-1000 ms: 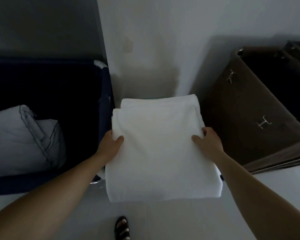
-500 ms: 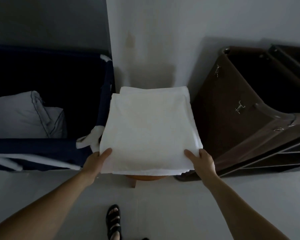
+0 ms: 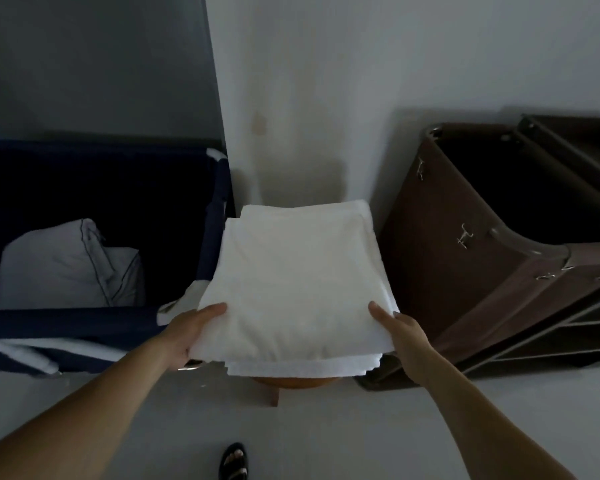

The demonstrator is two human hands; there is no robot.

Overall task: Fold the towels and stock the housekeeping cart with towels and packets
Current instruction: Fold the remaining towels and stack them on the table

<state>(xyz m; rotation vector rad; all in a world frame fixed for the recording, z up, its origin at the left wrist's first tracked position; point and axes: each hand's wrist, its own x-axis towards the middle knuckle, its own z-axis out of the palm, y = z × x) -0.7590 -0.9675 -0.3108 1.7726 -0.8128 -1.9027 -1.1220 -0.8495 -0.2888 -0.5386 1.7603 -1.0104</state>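
Note:
A stack of folded white towels (image 3: 298, 282) lies over a low wooden stool (image 3: 293, 382), which shows only under the stack's near edge. My left hand (image 3: 187, 330) grips the stack's near left corner, thumb on top and fingers underneath. At the near right corner my right hand (image 3: 402, 334) holds it the same way. The brown housekeeping cart (image 3: 465, 271) stands just to the right of the towels, its top bin dark and its shelves opening at the far right.
A navy fabric laundry bin (image 3: 97, 327) stands on the left, holding a white pillow (image 3: 70, 268). A pale wall rises behind the stool. My sandalled foot (image 3: 234, 460) is on the light floor below.
The towel stack moved forward and down onto the stool. My hands slid from its sides to its near corners. The view shifted, showing more of the cart and bin.

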